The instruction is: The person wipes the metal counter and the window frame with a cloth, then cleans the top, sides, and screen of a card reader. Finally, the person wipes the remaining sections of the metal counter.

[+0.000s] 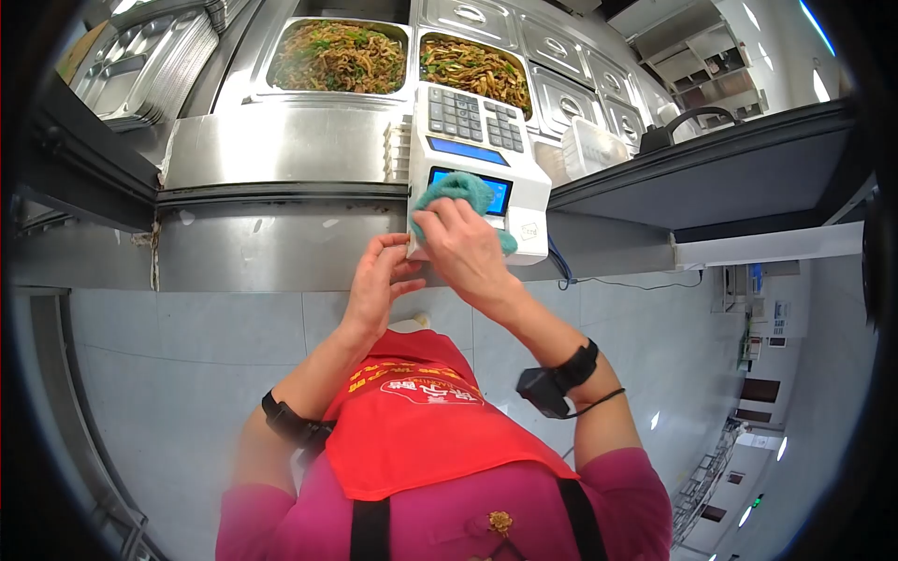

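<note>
Wiping: my reading of the step in hand, a soft teal cloth (468,188) worked over the blue lower screen (498,194) of a boxy white machine (529,192) with grey keys.
Right hand (463,248): fingers bunched on the cloth, pressing it to the machine's face; I'd want flat, even pressure from the finger pads, with no knuckle digging into the glass.
Left hand (372,288): fingers loosely spread, tips at the machine's lower left edge; from my view I can't tell whether they bear any weight. A light brace there would keep the casing from sliding under the strokes.
Machine: at the near edge of the stainless-steel counter (271,238), so I'd keep the push modest and never drag it towards the body.
Keypad (454,114): above both screens; I'd keep the strokes short here, as a wide sweep could press keys.
Blue cable (557,260): beside the machine's lower right corner; I'd steer the cloth's loose end wide of it.
Food trays: a left steel tray (327,97) and a right steel tray (526,91) lie beyond, both filled; I'd direct wipes away from them.
</note>
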Demonstrator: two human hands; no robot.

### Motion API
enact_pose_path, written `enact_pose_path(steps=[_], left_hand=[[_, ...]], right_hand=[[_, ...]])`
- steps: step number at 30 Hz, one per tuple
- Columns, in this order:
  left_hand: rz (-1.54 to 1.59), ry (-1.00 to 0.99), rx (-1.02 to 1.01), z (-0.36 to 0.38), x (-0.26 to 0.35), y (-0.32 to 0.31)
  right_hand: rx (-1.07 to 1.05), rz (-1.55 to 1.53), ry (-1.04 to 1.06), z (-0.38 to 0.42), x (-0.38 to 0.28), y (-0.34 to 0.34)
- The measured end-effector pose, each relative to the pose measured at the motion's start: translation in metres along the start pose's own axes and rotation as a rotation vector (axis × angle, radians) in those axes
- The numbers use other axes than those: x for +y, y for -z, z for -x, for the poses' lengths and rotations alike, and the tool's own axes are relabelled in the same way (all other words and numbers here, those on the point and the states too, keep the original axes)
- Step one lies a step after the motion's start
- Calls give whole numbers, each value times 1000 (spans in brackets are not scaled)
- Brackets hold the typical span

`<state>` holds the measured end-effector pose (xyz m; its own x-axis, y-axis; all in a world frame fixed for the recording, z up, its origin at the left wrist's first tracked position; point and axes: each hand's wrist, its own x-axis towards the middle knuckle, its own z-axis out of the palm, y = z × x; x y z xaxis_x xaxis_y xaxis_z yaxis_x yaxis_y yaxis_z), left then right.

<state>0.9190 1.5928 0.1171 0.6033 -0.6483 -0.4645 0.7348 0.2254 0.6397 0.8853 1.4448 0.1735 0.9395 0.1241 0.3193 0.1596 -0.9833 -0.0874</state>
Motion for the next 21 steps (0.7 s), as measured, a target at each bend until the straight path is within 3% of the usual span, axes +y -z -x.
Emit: enact_pose_path(steps=[4, 7, 13, 18, 21], left_hand=[[20, 6, -7, -1, -1, 1], [-4, 6, -8, 1, 1, -1], [9, 3, -27, 2, 0, 1], [-11, -3, -11, 2, 2, 0], [-7, 3, -12, 3, 1, 0]], right_hand=[[-109, 173, -135, 36, 28, 23], [-118, 239, -169, 31, 24, 19], [-47, 75, -69, -8, -10, -2], [-99, 246, -198, 32, 31, 23], [-118, 325, -236, 25, 23, 16]])
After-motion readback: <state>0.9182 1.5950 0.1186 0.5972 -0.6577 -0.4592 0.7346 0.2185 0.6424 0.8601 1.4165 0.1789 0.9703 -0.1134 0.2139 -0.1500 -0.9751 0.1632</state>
